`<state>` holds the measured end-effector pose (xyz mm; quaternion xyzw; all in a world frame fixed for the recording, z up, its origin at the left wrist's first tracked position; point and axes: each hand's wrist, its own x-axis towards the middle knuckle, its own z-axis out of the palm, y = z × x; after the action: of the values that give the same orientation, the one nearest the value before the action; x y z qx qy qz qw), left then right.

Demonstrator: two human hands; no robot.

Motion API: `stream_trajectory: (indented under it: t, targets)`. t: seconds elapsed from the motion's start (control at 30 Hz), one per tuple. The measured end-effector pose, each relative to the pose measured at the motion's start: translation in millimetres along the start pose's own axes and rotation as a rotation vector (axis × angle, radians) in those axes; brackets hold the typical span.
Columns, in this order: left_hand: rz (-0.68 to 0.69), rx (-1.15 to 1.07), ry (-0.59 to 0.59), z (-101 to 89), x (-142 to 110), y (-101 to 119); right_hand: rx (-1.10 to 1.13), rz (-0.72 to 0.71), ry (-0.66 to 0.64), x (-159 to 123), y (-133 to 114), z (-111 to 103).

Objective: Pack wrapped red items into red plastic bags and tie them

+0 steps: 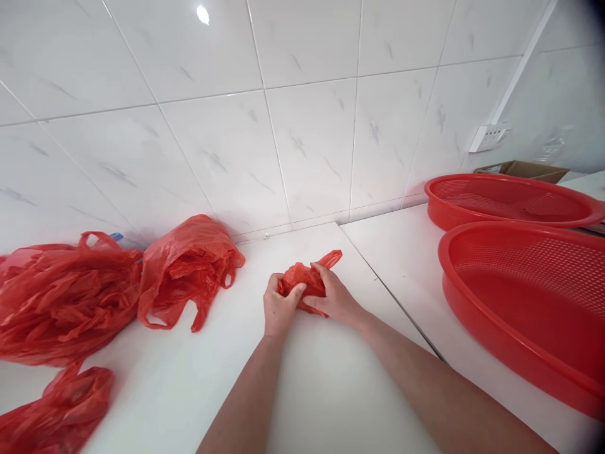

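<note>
A crumpled red plastic bag is bunched up between my two hands over the white table. My left hand grips its left side, with the thumb pressed on the front. On the other side my right hand holds it between thumb and fingers. One twisted end of the bag sticks out past my right fingers, toward the wall. Part of the bag is hidden by my hands.
Left of my hands lies an open red bag stuffed with more bags. Beyond it sits a large heap of red bags, with another red bag nearer me. Two red mesh baskets stand at right. A tiled wall rises behind.
</note>
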<state>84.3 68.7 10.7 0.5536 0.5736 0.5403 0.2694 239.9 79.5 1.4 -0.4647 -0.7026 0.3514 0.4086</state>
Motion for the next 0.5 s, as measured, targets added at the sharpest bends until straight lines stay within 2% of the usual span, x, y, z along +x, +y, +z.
stream_trajectory:
  t: [0.1,0.27,0.4,0.5]
  targets:
    - [-0.038,-0.04,0.107,-6.4,2.5,-2.1,-0.013,0.011,-0.019,2.5,5.5,-1.9]
    - [-0.114,-0.043,0.225,-20.2,0.5,-8.9,-0.101,0.011,0.03,4.9,10.4,-2.8]
    - [-0.102,0.12,0.276,-36.6,-11.0,-10.0,-0.329,-0.119,0.053,5.8,11.2,-7.1]
    - [-0.082,0.149,0.276,-44.1,-23.9,-7.5,-0.353,-0.177,0.067,4.6,10.8,-10.3]
